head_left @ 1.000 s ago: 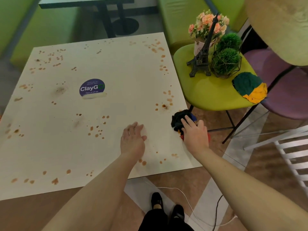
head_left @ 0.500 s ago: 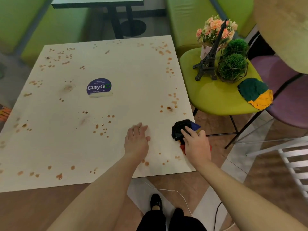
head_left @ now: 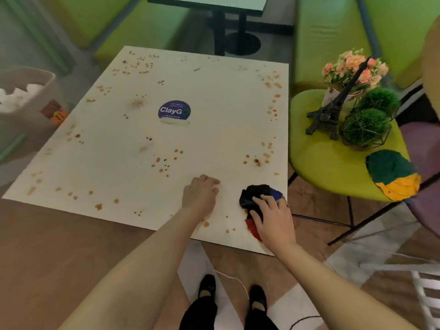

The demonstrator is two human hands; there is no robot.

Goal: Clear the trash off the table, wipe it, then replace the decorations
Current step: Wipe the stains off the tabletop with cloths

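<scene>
The right hand (head_left: 271, 217) presses flat on the cloth (head_left: 258, 194) at the table (head_left: 214, 96) corner; the left hand (head_left: 201, 197), just beside, rests loosely spread. The cloth looks soft and light; best bunched from above.

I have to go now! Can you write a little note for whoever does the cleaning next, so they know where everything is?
Left hand: flat on the table, holding nothing.
Right hand: pressing a dark cloth on the table's near right corner.
Done: no trash on the table; a bin with paper stands to the left.
Left: brown spots cover most of the table, so nearly all the wiping.
Then put back the flowers, tower model and green plant balls from the green chair.
</scene>
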